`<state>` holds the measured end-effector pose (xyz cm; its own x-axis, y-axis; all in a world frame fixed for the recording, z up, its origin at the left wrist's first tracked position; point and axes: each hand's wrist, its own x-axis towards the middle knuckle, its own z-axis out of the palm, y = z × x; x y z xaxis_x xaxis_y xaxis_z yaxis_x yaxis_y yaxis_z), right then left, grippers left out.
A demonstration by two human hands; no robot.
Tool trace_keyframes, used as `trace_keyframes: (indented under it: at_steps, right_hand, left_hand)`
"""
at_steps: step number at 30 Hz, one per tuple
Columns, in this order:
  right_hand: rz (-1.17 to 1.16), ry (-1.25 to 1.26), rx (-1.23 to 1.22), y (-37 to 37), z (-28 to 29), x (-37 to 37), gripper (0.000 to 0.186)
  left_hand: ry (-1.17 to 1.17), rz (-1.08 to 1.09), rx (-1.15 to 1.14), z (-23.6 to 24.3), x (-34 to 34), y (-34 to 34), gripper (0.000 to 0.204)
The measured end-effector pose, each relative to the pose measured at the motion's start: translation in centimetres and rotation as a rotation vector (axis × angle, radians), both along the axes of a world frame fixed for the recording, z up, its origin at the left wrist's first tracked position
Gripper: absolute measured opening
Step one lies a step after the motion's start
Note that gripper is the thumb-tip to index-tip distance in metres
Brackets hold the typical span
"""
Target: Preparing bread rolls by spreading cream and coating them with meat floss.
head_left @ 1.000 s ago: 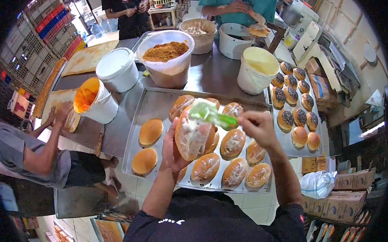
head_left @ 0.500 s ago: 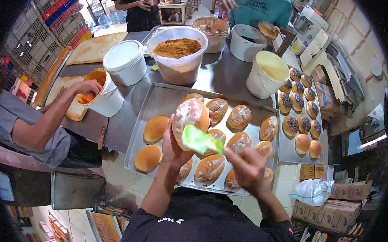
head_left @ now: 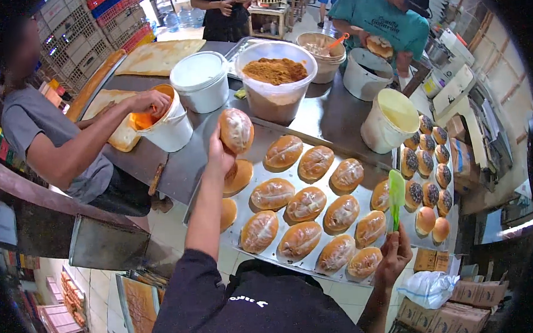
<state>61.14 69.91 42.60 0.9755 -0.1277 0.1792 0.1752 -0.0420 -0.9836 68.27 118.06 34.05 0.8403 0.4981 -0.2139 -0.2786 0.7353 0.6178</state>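
Note:
My left hand [head_left: 217, 149] is closed around an oval bun [head_left: 237, 131] with white cream smeared over its top, holding it up above the tray's left side. In my right hand [head_left: 393, 254] is a green spatula [head_left: 397, 199], its blade upright at the tray's right edge, apart from the held bun. The metal tray [head_left: 371, 178] carries several cream-smeared oval buns [head_left: 306, 204]. Two plain buns, one a brown bun [head_left: 238, 176], lie at its left, partly hidden by my left arm.
Beyond the tray stand a tub of brown crumbs [head_left: 280, 100], a lidded white bucket [head_left: 202, 86] and a pale yellow bucket [head_left: 383, 125]. Dark-topped buns [head_left: 408, 162] fill another tray at right. A person at left reaches into an orange-lined bucket [head_left: 173, 132]; another across the table holds bread.
My left hand has moved the bun up and left, away from the spatula. My right hand has swung right and down, turning the spatula upright. The view has shifted somewhat.

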Motion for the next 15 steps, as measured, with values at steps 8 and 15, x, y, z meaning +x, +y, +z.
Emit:
trace_keyframes:
  at_steps: [8, 15]
  right_hand:
    - [0.092, 0.191, 0.083, 0.5, -1.7, -1.3, 0.027]
    - [-0.030, 0.252, 0.089, -1.9, -2.7, -0.4, 0.028]
  left_hand:
    - [0.386, -0.216, 0.298, -11.4, 5.0, 9.5, 0.037]
    - [0.680, -0.357, 0.802, -6.5, 7.7, 5.4, 0.026]
